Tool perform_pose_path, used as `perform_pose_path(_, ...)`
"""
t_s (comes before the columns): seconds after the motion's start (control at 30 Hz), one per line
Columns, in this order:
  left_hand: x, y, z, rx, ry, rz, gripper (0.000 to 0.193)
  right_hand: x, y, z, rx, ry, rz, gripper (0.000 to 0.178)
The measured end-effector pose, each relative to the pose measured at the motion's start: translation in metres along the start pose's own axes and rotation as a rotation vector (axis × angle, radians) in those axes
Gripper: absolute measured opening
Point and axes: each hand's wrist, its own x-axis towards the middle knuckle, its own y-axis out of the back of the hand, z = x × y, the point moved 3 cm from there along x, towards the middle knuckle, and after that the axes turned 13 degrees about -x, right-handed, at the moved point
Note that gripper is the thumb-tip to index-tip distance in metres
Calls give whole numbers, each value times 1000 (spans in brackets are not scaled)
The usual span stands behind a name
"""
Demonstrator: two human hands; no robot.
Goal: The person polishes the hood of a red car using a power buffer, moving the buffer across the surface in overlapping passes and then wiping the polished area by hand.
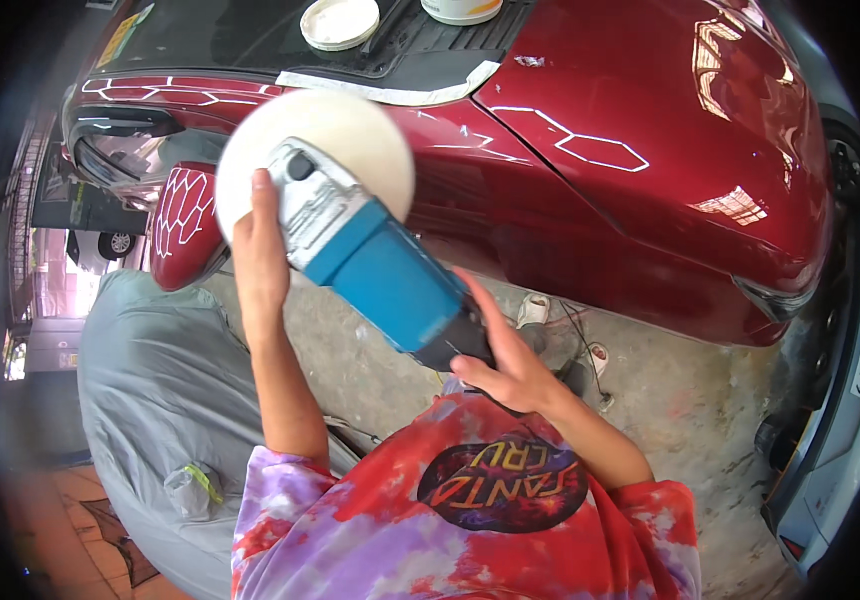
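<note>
Head view showed a blue plastic power polisher (390, 285), probably heavy and rigid, beside the glossy red car (630, 235). The right hand (518, 370) curled around its black rear handle (460, 340), a good hold; the left hand (263, 255) lay along the silver metal head (315, 210), its closure hidden.

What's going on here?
A person holds a blue polisher with both hands: the right hand grips its rear handle, the left hand is at its head. Its round white pad is over the side of a red car, near the mirror; contact with the paint can't be told. A white tub sits by the windshield.
</note>
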Motion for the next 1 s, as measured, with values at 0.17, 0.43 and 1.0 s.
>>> perform_pose_path(0.17,1,7,10,52,129,12,70,5,5,-24,-44,4,17,111)
perform_pose_path(0.43,-51,-65,15,-36,88,-272,66,-86,43,-60,-255,-193,178,106)
perform_pose_path(1.0,-43,-68,17,-124,165,-303,70,-84,51,-85,-324,-201,178,104)
